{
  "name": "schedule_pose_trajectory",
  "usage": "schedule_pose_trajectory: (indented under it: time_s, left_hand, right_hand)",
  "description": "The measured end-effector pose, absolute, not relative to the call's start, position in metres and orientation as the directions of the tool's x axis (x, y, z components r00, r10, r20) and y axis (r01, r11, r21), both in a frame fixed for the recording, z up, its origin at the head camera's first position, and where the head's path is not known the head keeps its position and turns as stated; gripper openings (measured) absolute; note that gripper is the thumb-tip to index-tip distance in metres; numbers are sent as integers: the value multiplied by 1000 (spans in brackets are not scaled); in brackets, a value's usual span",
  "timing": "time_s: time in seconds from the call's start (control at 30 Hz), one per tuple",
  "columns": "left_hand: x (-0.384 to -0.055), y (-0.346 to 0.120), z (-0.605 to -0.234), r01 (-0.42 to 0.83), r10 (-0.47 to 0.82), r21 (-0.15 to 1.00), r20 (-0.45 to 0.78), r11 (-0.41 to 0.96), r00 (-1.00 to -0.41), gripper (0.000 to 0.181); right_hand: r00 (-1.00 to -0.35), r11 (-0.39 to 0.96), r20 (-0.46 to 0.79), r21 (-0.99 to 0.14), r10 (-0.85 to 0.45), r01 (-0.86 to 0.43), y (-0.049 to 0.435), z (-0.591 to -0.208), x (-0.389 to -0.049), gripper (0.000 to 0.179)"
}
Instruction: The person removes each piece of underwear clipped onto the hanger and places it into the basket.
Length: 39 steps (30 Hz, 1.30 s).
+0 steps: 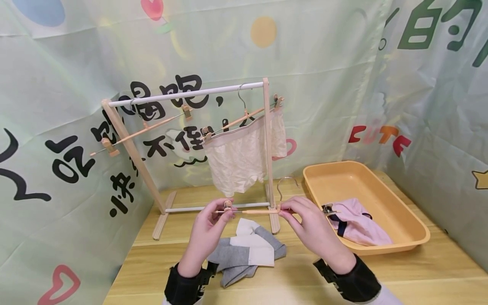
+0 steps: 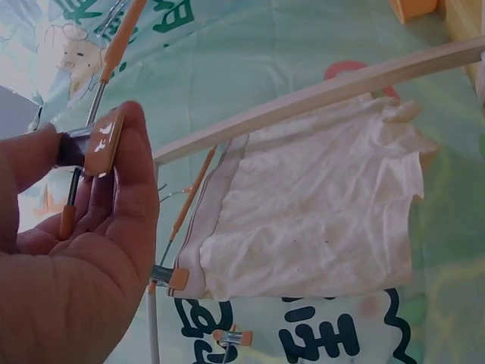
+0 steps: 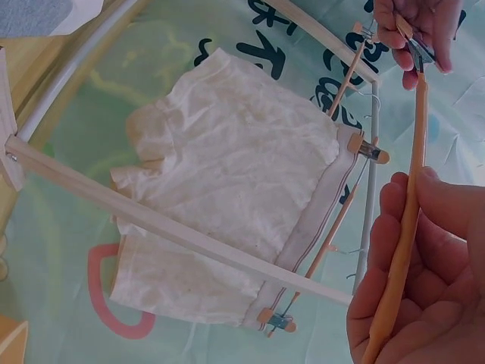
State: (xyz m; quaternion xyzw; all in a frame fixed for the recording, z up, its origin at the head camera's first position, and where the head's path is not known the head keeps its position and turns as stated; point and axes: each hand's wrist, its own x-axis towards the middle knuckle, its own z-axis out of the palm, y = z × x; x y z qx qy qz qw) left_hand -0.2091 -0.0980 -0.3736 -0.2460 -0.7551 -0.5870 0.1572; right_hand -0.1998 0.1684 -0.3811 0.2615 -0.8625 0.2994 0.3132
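My left hand (image 1: 206, 231) pinches a clip (image 1: 227, 205) at one end of an orange clip hanger (image 1: 261, 212); the left wrist view shows thumb and fingers on the clip (image 2: 104, 144). My right hand (image 1: 314, 231) grips the hanger's bar (image 3: 408, 205) near its middle, where the metal hook rises. The hanger is level in front of the rack and carries no garment. Its other clip (image 1: 328, 209) shows just past my right hand, overlapping the tub in the head view. Below the hands lies a folded grey and white garment (image 1: 248, 250).
A wooden rack (image 1: 268, 140) with a white top rail (image 1: 190, 93) stands behind. White shorts (image 1: 238, 159) hang there by two clips, beside a bare hanger (image 1: 148, 129). At right, an orange tub (image 1: 413, 237) holds a pink garment (image 1: 360, 222) with dark trim. Printed cloth walls surround the table.
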Motion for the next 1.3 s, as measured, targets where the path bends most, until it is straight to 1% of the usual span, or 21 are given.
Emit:
schedule_pose_trajectory:
  time_s: [0.13,0.37,0.57,0.63,0.7,0.9,1.03,1.3]
  left_hand:
    - [-209,-99,-374,534,178,827,507,178,-844,25]
    - [-208,-100,-373,566,165,799,542,204,-824,22]
    - [-208,-102,-372,595,148,771,577,225,-803,22]
    - [-208,-104,-371,601,128,763,589,239,-798,21]
    - [-209,-106,-370,605,107,758,599,242,-793,20]
    - [-209,-113,-365,629,37,754,635,190,-772,19]
    - [-209,-118,-364,648,-14,741,660,178,-751,21]
    - [-209,-126,-360,683,-138,717,697,135,-704,21]
  right_hand:
    - [-663,681,699,-351,-266,-643,168,-382,-201,10]
    - [-649,678,709,-334,-276,-654,167,-384,-203,11]
    - [-614,706,745,-289,-258,-647,167,-385,-203,23]
    - [-603,714,760,-281,-242,-641,167,-384,-203,27]
    - [-579,711,784,-275,-224,-647,168,-383,-202,29]
    - [-497,691,845,-242,-194,-681,169,-381,-203,28]
    - [-475,684,858,-229,-193,-692,169,-381,-203,26]
    - [-462,678,859,-206,-220,-706,167,-382,-205,25]
